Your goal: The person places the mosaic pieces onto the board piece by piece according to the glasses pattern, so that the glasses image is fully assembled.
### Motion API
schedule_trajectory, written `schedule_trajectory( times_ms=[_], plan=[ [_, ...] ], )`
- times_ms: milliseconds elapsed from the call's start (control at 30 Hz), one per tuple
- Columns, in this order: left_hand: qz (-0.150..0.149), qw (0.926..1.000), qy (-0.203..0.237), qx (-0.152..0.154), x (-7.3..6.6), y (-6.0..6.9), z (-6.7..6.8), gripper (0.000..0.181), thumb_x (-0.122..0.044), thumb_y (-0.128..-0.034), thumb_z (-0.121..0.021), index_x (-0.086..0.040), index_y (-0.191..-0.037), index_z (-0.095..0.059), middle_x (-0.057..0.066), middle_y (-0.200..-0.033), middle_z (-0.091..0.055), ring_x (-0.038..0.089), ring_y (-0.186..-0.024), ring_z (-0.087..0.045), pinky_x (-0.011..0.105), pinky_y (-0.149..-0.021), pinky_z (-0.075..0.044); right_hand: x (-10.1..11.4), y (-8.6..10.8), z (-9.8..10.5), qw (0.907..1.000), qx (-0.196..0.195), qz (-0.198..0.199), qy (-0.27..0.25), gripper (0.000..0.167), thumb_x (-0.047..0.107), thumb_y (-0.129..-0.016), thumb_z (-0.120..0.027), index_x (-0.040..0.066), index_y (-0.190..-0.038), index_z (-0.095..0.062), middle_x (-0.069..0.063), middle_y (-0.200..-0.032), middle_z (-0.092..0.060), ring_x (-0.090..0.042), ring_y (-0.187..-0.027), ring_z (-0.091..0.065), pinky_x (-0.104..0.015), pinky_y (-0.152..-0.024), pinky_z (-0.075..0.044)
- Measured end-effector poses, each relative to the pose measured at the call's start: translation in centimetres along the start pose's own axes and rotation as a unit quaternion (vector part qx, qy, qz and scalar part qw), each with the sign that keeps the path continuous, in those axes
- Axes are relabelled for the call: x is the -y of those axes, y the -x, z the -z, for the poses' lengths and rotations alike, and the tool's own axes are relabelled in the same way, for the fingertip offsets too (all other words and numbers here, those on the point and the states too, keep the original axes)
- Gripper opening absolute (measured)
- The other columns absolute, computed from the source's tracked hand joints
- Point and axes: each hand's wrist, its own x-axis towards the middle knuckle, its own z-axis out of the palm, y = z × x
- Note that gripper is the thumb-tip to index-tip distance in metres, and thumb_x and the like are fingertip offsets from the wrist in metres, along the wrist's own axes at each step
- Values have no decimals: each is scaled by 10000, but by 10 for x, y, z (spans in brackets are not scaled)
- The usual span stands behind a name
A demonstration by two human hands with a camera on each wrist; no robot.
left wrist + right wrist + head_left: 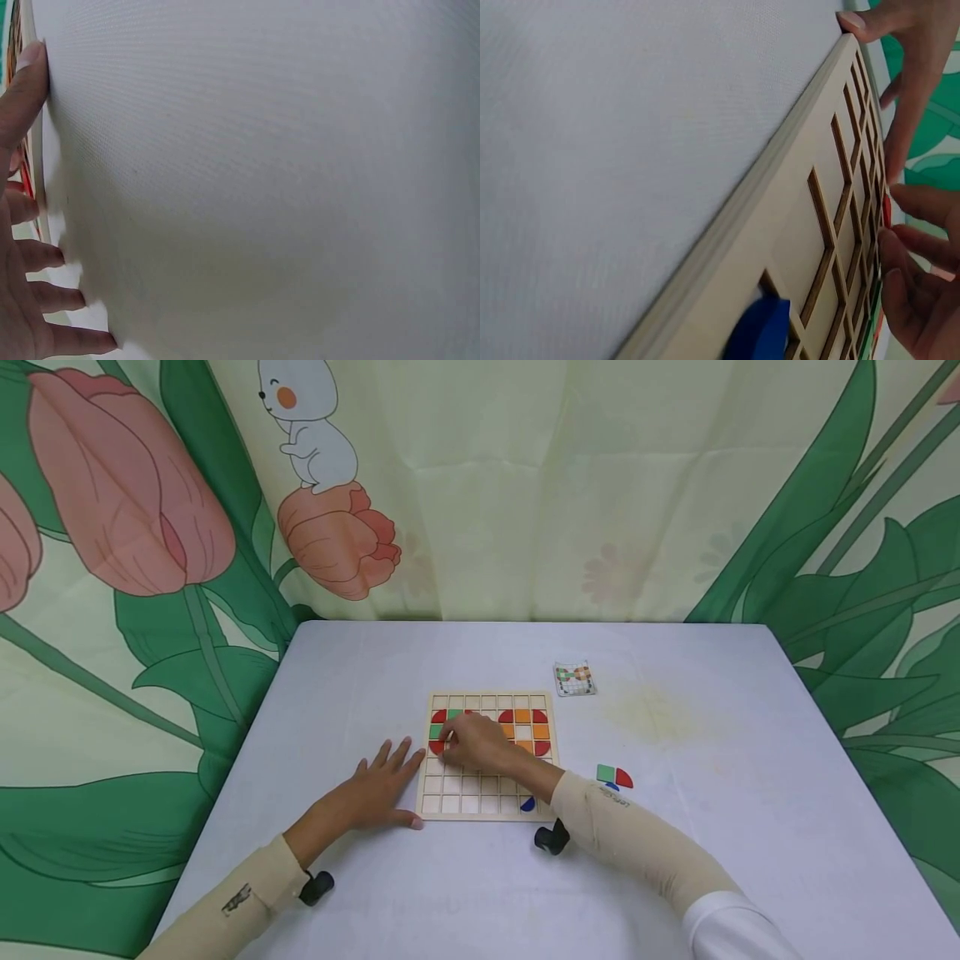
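A wooden grid board point(480, 815) lies on the table, with red, green and orange tiles in its upper rows. My right hand point(480, 743) reaches over its left part, fingers curled, and covers several cells. In the right wrist view, fingertips of this right hand point(922, 277) pinch a red quarter-circle tile point(886, 211) at the board's left edge. A blue tile point(528, 804) sits in a lower right cell. My left hand point(378, 789) is spread flat along the board's left side, its thumb by the lower left corner; in the left wrist view its fingers point(60, 298) are straight.
A small patterned card point(575, 679) lies behind the board to the right. Right of the board, a loose green square tile point(605, 772) and a red quarter-circle tile point(623, 778) lie beside a blue one, partly hidden by the right sleeve. A floral curtain point(480, 527) hangs behind the table.
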Motion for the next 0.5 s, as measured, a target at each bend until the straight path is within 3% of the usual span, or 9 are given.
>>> schedule_trajectory(
  times_ms=[300,500],
  plan=[
    [58,10000,-38,24,-1,0,0,1120,-680,-753,-746,-152,-1605,-247,191,-1674,-155,514,-1510,-143,745,-1069,-305,-13,13,15,9945,433,854,-422,276,221,-941,-712,124,-1200,-713,42,-1026,-715,-92,-884,-646,-240,-794,-536],
    [81,9999,-63,12,-2,1,0,1127,-681,-749,-749,-163,-1609,-237,179,-1677,-153,506,-1513,-144,739,-1073,-306,-30,26,29,9920,362,990,-700,289,243,-950,-703,118,-1210,-707,31,-1077,-722,-117,-864,-663,-266,-794,-548]
  ],
)
